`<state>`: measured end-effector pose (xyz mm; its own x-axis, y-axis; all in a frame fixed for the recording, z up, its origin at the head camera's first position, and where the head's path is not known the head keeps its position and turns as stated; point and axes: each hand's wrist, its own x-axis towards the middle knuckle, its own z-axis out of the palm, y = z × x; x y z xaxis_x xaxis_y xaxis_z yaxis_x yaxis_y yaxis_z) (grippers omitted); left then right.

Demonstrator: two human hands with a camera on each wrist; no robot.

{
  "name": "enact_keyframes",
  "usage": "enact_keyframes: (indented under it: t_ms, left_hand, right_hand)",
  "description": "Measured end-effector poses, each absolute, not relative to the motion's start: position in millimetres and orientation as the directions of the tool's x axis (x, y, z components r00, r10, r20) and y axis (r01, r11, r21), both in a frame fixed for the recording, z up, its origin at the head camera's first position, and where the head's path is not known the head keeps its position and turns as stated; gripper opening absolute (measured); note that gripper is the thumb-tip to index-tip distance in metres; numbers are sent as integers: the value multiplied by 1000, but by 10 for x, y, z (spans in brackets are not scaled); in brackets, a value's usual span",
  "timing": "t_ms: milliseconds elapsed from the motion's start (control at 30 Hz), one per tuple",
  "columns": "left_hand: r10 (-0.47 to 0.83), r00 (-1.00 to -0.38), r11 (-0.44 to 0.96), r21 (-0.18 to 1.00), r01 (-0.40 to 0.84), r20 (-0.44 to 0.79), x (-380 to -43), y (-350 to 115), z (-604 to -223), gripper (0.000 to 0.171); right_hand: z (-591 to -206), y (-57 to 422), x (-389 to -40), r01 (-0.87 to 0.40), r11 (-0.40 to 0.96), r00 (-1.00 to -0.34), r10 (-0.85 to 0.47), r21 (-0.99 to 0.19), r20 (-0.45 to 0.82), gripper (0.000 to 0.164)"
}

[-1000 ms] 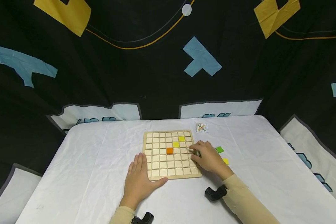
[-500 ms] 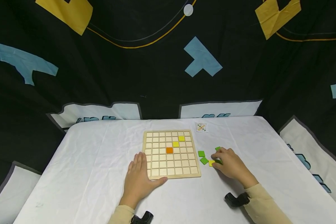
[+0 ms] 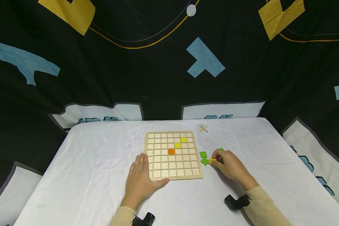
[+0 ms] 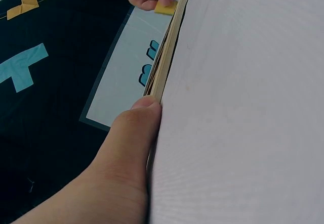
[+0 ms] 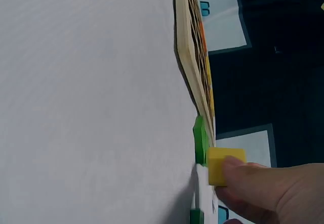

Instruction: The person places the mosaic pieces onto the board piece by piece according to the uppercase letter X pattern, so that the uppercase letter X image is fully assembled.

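Observation:
A square wooden grid board [image 3: 161,166] lies on the white cloth. On it sit an orange tile [image 3: 171,151] and two yellow tiles, in a diagonal line. My left hand [image 3: 138,183] rests at the board's near left corner, fingers straight along the left side and thumb at the front edge. Right of the board, my right hand [image 3: 231,166] pinches a yellow tile [image 5: 216,166] between thumb and fingers, tilted up from the cloth. Two green tiles, one at the board's edge [image 3: 203,154] and one nearer me [image 3: 204,161], lie beside it. Another green tile [image 3: 221,149] is partly hidden behind the right hand.
A small card [image 3: 204,129] printed with a coloured grid lies beyond the board's far right corner. White cloth [image 3: 101,157] covers the table. A dark curtain [image 3: 158,81] with coloured shapes hangs behind it.
My right hand has moved right from the board's edge to the loose tiles, leaving green tiles beside the board, and has taken hold of a yellow tile. The left hand stays put.

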<state>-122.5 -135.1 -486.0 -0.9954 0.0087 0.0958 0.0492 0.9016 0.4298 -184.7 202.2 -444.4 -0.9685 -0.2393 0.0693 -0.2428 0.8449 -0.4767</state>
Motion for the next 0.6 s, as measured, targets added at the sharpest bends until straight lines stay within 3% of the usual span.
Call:
enact_keyframes:
  t_ms: [600]
  left_hand:
    - [7, -997, 907, 418, 41, 83, -1227, -1352, -4838, 137]
  right_hand:
    - [-4542, 1283, -2022, -277, 672, -953, -282, -687, 109, 13]
